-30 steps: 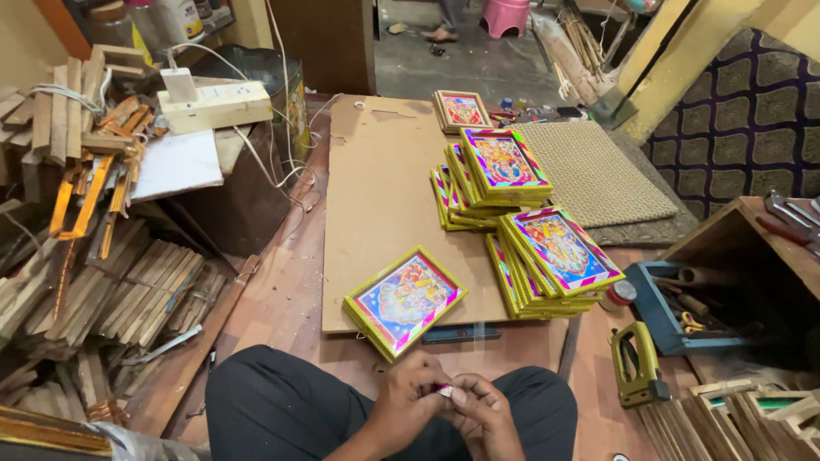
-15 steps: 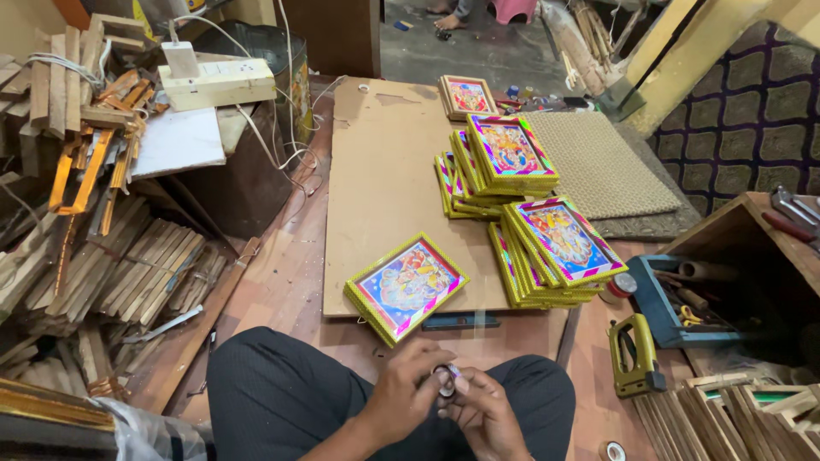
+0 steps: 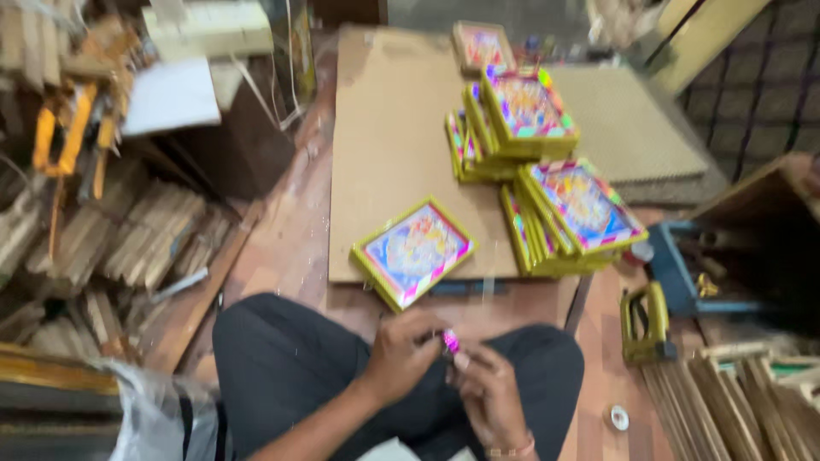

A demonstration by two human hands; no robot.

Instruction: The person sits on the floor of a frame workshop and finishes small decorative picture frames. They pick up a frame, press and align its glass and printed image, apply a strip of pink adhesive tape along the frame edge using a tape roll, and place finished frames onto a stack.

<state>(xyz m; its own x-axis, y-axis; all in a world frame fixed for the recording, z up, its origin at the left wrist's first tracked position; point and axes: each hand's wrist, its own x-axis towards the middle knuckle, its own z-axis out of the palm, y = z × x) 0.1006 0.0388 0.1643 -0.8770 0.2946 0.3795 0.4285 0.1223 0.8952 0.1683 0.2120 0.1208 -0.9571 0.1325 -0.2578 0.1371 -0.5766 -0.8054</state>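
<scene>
Fingers of both hands meet low in the middle of the frame, pinching a small pink object [image 3: 450, 341] between them; blur hides its shape and which way it points. Left hand [image 3: 403, 352] closes on it from the left, right hand [image 3: 489, 394] from below right, over black-trousered crossed legs [image 3: 290, 367]. Just above lies a single yellow-framed colourful picture [image 3: 412, 251], turned diagonally, overhanging the near edge of a flat brown board [image 3: 384, 137]. To its right, stacks of like framed pictures [image 3: 555, 196] crowd the board's right edge. Bare board remains at upper centre. A blue tool box [image 3: 683, 282] at right holds tools, indistinct. Wooden strips [image 3: 128, 230] pile at left.
</scene>
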